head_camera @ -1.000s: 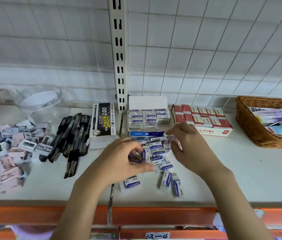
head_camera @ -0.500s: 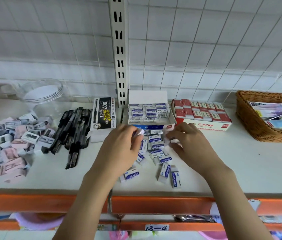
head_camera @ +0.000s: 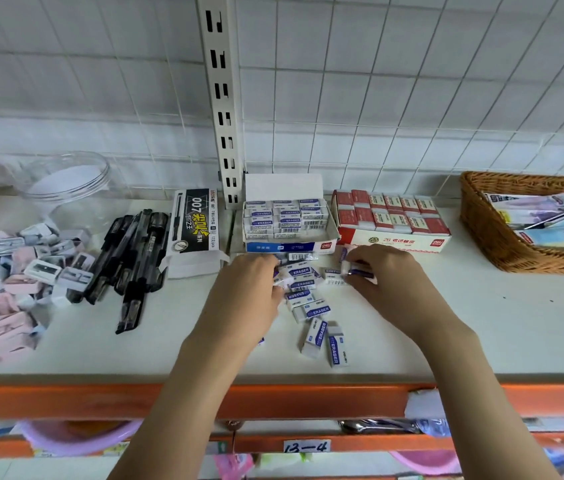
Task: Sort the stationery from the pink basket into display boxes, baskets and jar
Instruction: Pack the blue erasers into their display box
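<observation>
Before you runs a white shelf with an orange front rail. At its far right stands a brown woven wicker basket holding flat packets, well apart from your hands. At far left lies a heap of pink and white boxed pencil sharpeners, with a clear plastic jar behind it and a bundle of black pens beside it, next to a black and white pen carton. In the middle stand a red and white display box of red-sleeved erasers and, to its left, an open blue and white display box of blue-sleeved erasers. In front of those lies the loose pile of white erasers with blue sleeves. Your left hand reaches into that pile, fingers curled down on the erasers, though you cannot tell whether they grip one. Your right hand pinches one eraser at the pile's right edge.
</observation>
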{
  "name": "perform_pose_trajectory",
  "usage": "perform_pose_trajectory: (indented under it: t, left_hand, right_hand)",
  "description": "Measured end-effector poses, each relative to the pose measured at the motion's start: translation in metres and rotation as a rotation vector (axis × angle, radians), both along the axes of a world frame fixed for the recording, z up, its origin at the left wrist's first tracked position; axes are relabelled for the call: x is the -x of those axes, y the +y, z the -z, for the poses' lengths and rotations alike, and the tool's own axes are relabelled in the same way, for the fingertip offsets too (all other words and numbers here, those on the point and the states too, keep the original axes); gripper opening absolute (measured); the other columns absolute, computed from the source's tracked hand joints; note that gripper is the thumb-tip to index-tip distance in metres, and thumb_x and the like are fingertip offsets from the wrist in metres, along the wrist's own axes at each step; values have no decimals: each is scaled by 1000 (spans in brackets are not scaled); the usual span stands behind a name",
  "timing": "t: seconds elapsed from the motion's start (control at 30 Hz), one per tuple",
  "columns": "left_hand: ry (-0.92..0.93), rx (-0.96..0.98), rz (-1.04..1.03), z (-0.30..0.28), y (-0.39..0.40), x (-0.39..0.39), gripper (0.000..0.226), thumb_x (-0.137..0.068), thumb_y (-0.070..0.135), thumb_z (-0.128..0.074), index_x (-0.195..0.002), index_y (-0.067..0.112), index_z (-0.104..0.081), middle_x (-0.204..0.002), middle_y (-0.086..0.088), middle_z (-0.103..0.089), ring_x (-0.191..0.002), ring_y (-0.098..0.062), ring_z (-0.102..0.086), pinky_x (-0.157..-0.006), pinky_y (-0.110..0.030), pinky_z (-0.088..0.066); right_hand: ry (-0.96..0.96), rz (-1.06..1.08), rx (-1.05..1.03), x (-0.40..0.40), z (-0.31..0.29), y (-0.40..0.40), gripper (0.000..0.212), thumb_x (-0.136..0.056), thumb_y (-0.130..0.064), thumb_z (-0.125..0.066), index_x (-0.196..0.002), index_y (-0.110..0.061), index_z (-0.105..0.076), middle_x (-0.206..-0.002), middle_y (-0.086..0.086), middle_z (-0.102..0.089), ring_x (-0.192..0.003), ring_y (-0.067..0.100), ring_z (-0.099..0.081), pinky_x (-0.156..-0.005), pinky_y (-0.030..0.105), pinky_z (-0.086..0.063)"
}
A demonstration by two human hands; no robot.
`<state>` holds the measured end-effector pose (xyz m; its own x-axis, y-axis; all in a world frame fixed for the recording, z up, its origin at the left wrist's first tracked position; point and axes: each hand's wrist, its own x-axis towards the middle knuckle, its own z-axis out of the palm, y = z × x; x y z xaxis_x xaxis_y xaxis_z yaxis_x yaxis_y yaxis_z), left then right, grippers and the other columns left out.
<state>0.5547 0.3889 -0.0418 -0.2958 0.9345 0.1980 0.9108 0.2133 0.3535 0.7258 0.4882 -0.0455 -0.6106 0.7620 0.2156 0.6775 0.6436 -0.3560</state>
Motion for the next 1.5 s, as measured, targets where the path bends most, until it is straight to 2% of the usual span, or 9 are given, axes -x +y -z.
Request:
perform_pose_trajectory:
  t: [0.13,0.3,0.5,0.63,0.73,0.97,1.07,1.27,1.5]
  left_hand:
    - [-48,-19,-2,-6,-12,8,22,-94,18,-52,-115,15,-57,-108,3,-57,-98,-15,-53,-83,-26,-39]
    - [-41,37,-71,-11,-24,26,5,-89,18,-60,-89,14,-57,-86,4,-53,-80,-15,-48,-70,-27,-33]
    - [-17,178,44,-8,-24,23,20,-91,10,-52,-110,12,-59,-110,2,-55,-97,-14,-52,-80,-25,-39]
    - [14,198,113,-4,-26,21,31,-92,14,-52,-123,19,-55,-121,4,-51,-106,-14,-50,-86,-22,-37]
    - [55,185,62,-6,-32,22,31,-93,23,-54,-123,19,-54,-119,3,-54,-107,-15,-51,-84,-23,-36]
    - [101,263,-10,-5,-44,21,20,-94,27,-52,-110,16,-57,-102,1,-59,-81,-13,-46,-68,-22,-32]
    - [102,276,-17,-3,-44,19,21,-94,27,-53,-111,15,-56,-102,-1,-57,-87,-18,-52,-69,-23,-33]
    - [78,291,21,-4,-44,22,35,-88,34,-61,-118,15,-58,-110,-4,-59,-100,-20,-56,-76,-25,-41]
    - [8,210,39,-7,-46,28,27,-87,27,-65,-112,18,-64,-105,-3,-64,-89,-16,-59,-71,-22,-42]
  right_hand:
    - [-42,-91,29,11,2,-2,26,-88,-14,-63,-114,-14,-66,-115,3,-63,-103,22,-58,-85,23,-41]
    - [-104,-85,49,15,4,2,21,-91,-19,-58,-108,-11,-66,-111,4,-63,-100,22,-57,-78,21,-40]
    - [-208,-23,52,15,7,1,22,-95,-27,-50,-99,-7,-60,-102,9,-60,-82,18,-45,-67,22,-31]
    - [-134,-51,8,8,-1,-11,24,-93,-22,-55,-113,-10,-62,-110,6,-58,-97,24,-52,-73,23,-37]
    - [-71,-150,3,5,-10,-21,27,-90,-21,-61,-116,-12,-64,-111,3,-58,-101,22,-53,-75,20,-32]
    - [-228,-298,27,23,-13,-30,32,-93,-23,-55,-124,-16,-60,-113,3,-58,-107,21,-53,-88,27,-43]
    - [-266,-306,110,24,-18,-28,33,-90,-23,-60,-122,-16,-59,-113,3,-57,-105,21,-56,-89,32,-45]
    - [-232,-260,124,26,-13,-33,36,-87,-22,-65,-121,-17,-58,-113,0,-57,-104,21,-56,-84,25,-42]
    - [-227,-217,149,19,-12,-31,38,-87,-27,-65,-123,-17,-58,-115,2,-59,-104,20,-57,-87,30,-47]
